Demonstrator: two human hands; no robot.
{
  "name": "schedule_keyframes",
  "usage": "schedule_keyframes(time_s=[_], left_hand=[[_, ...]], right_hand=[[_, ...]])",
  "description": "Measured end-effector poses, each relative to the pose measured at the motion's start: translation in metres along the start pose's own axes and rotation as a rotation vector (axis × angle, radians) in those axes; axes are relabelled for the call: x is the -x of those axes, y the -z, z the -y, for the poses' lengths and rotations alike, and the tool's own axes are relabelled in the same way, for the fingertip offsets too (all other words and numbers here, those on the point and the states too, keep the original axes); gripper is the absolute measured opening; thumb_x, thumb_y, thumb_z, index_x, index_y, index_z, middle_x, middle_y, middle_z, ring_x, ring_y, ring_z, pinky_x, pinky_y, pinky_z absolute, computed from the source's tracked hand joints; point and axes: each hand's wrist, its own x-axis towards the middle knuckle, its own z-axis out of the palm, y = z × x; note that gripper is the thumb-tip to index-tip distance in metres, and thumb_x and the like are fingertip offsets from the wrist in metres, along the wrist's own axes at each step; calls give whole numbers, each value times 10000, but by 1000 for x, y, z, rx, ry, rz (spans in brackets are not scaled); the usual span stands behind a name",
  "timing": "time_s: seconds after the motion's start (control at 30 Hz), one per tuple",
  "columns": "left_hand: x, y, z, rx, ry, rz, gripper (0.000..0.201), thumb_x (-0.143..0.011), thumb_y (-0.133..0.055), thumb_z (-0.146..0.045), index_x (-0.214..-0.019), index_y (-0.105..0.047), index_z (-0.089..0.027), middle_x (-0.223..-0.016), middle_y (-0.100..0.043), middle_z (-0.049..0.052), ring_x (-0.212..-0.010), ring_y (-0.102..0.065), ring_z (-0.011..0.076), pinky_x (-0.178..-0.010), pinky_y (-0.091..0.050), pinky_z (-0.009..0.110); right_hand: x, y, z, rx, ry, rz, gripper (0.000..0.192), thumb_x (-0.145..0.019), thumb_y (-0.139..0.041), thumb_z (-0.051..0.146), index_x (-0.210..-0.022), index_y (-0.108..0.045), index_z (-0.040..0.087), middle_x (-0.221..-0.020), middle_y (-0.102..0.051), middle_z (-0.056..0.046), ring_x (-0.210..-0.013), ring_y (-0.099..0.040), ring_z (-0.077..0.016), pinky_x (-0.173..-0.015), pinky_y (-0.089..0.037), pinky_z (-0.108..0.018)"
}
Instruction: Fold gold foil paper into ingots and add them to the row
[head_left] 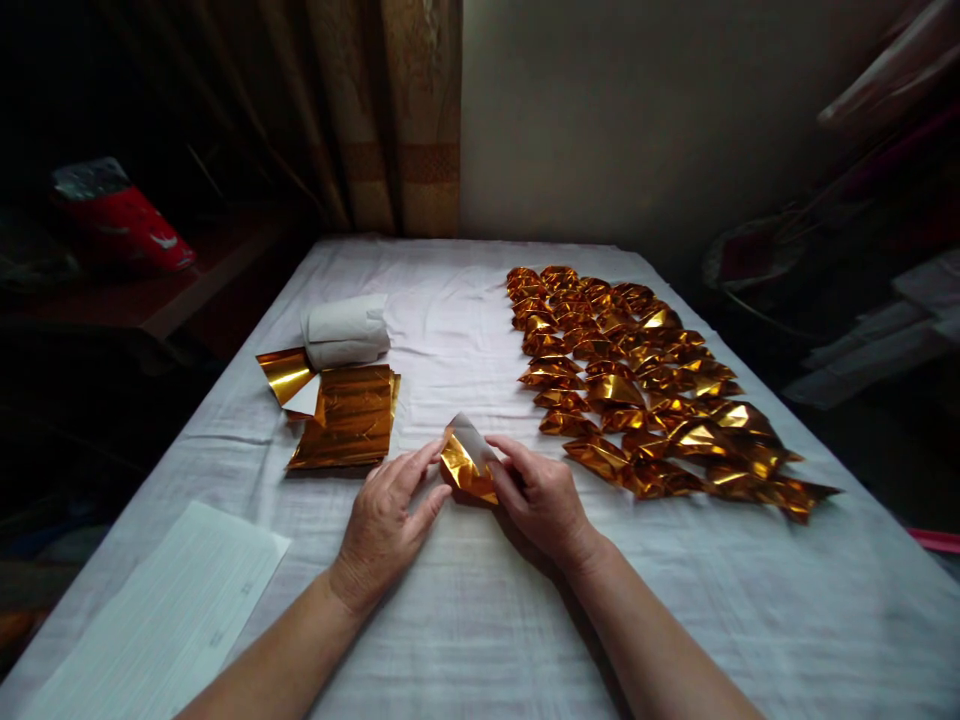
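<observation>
Just below the frame's centre, both hands pinch one gold foil sheet [469,462] on the white cloth [675,620]. The left hand [386,520] grips its left edge between thumb and forefinger; the right hand [541,497] closes its fingers on the right edge, where a white backing shows. Foil this thin could well tear or crease crookedly if the pinch drags sideways. The folded pieces [645,400] lie near the right wrist, and a careless sweep might scatter them. The flat foil stack [349,417], left of centre, looks liable to slide on the cloth.
</observation>
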Motion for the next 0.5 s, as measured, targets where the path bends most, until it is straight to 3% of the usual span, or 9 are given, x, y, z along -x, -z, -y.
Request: schedule_keyframes(time_s=[0.1, 0.17, 0.3, 0.5], left_hand=[[1, 1, -4, -99, -92, -40, 399, -923, -572, -302, -1319, -548, -253, -1415, -500, 134, -1258, -529, 269, -1019, -481, 440], [2, 2, -9, -150, -175, -31, 353, -914, -585, -279, -1266, -598, -253, -1461, -443, 132, -1319, -465, 287, -1041, -457, 452], [4, 0, -17, -200, -315, 65, 273, -929, -557, -269, -1185, -650, -261, -1309, -608, 74, -1249, -517, 256, -1032, -448, 424], [4, -4, -15, -241, -260, 152, 367, -937, -532, -291, -1289, -596, -213, -1307, -637, 81, -1272, -497, 275, -1047, -421, 453]], right_hand=[[0, -3, 5, -2, -100, -79, 187, -908, -500, 262, -1012, -646, 209, -643, -701, 10, -505, -620, -120, -530, -427, -197], [1, -5, 8, 10, -153, -120, 159, -910, -485, 269, -936, -633, 217, -629, -692, 12, -498, -618, -125, -522, -413, -201], [2, -8, 13, 46, -174, -79, 233, -954, -406, 291, -946, -626, 216, -654, -690, -5, -513, -626, -144, -527, -402, -220], [-2, 2, 15, 8, -184, 82, 250, -953, -425, 312, -928, -660, 233, -747, -716, -23, -664, -671, -170, -627, -461, -238]])
